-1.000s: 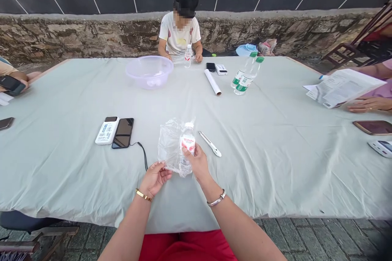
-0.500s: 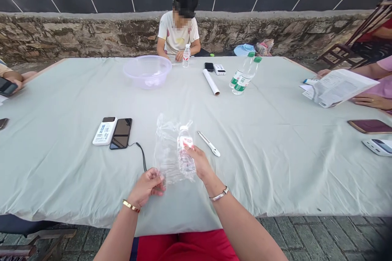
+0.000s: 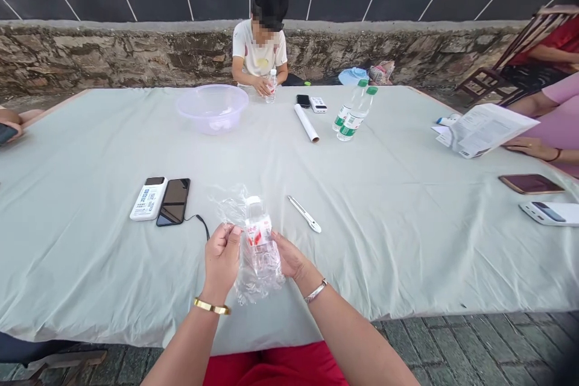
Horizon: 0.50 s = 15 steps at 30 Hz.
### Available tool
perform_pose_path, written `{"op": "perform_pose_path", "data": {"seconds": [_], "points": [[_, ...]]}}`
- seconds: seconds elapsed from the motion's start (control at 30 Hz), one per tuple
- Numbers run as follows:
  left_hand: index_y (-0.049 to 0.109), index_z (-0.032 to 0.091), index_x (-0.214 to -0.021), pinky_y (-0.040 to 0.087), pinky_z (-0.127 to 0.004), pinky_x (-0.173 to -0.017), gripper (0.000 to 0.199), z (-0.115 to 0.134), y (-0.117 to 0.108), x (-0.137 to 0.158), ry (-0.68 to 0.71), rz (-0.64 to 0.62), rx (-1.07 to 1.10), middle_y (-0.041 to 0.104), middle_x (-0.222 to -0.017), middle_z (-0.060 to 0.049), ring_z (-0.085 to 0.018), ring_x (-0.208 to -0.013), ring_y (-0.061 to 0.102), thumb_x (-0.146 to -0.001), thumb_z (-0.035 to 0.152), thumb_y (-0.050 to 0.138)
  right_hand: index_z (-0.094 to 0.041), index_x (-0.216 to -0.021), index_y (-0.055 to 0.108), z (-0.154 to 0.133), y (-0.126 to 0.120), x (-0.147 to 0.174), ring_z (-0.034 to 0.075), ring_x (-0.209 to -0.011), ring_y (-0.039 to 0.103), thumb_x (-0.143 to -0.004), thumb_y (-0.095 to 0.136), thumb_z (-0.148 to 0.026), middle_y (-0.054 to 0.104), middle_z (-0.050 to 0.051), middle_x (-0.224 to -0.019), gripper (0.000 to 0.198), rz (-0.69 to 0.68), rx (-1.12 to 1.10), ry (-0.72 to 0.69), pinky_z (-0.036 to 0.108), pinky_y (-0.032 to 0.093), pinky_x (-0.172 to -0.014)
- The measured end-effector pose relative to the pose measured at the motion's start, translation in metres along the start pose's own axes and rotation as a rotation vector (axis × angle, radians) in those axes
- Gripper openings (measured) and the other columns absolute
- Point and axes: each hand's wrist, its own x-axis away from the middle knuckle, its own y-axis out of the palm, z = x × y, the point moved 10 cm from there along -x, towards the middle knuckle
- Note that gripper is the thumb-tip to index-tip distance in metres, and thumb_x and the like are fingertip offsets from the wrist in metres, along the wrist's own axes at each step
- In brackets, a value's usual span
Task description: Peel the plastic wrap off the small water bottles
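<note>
From the head view, one small water bottle point(image 3: 258, 240) stands near the front edge of the desk point(image 3: 407, 205), wrapped in a clear plastic bag point(image 3: 253, 265) whose crumpled film blurs the bottle's lower half. Its red-and-white label carries writing too small to read. The left hand point(image 3: 221, 262) is curled closed, pinching the bag's edge on the bottle's left; the right hand point(image 3: 289, 259) cups the bag and bottle from the right, its fingers partly hidden behind the plastic. Each wrist wears one bangle.

Just right of the bottle lies one white pen-like tool point(image 3: 304, 214); what it is cannot be told. To the left lie one white power bank point(image 3: 148, 198) with blue print, unreadable, and one black phone point(image 3: 173, 201) with a cable.

Far across the desk sit one pale purple bowl point(image 3: 212, 107), one white roll point(image 3: 306, 122) and two green-capped bottles point(image 3: 350, 116) with green labels, illegible. A seated person point(image 3: 260, 51) at the far side holds another small bottle. At the right edge, someone's hand point(image 3: 527, 146) rests by printed sheets point(image 3: 484, 129), the body cut off by the frame; one phone point(image 3: 531, 183) and one white device point(image 3: 549, 213) lie nearby.
</note>
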Motion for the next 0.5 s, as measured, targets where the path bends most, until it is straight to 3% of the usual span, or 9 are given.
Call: {"op": "perform_pose_path", "data": {"seconds": [0.1, 0.2, 0.37, 0.5], "points": [[0.058, 0.019, -0.075, 0.025, -0.019, -0.038, 0.027, 0.020, 0.002, 0.011, 0.010, -0.021, 0.056, 0.031, -0.051, 0.008, -0.006, -0.041, 0.028, -0.078, 0.046, 0.061, -0.019, -0.098, 0.059, 0.015, 0.004, 0.001, 0.019, -0.079, 0.063, -0.062, 0.070, -0.066, 0.065, 0.005, -0.088, 0.060, -0.077, -0.219, 0.067, 0.037, 0.051, -0.073], [0.059, 0.019, -0.078, 0.025, -0.018, -0.036, 0.027, 0.031, -0.004, 0.018, -0.022, 0.019, 0.115, 0.031, -0.050, 0.008, -0.006, -0.040, 0.027, -0.077, 0.046, 0.063, -0.019, -0.094, 0.057, 0.016, -0.001, 0.001, 0.015, -0.070, 0.060, -0.056, 0.078, -0.059, 0.062, 0.001, -0.080, 0.058, -0.054, -0.312, 0.045, 0.032, 0.050, -0.067], [0.060, 0.020, -0.079, 0.024, -0.016, -0.034, 0.027, 0.042, -0.025, 0.020, -0.043, 0.120, 0.113, 0.029, -0.047, 0.009, -0.005, -0.038, 0.026, -0.074, 0.046, 0.066, -0.022, -0.101, 0.051, 0.007, -0.008, 0.008, 0.013, -0.066, 0.059, -0.060, 0.081, -0.048, 0.061, 0.000, -0.078, 0.057, -0.011, -0.278, 0.020, 0.026, 0.047, -0.058], [0.061, 0.019, -0.080, 0.028, -0.015, -0.034, 0.031, 0.031, -0.053, 0.006, -0.095, 0.213, 0.124, 0.035, -0.048, 0.009, -0.005, -0.038, 0.033, -0.068, 0.045, 0.072, -0.022, -0.098, 0.053, 0.003, -0.018, 0.014, 0.014, -0.063, 0.060, -0.062, 0.080, -0.040, 0.060, -0.001, -0.074, 0.048, 0.042, -0.242, 0.035, 0.029, 0.049, -0.058]]}}
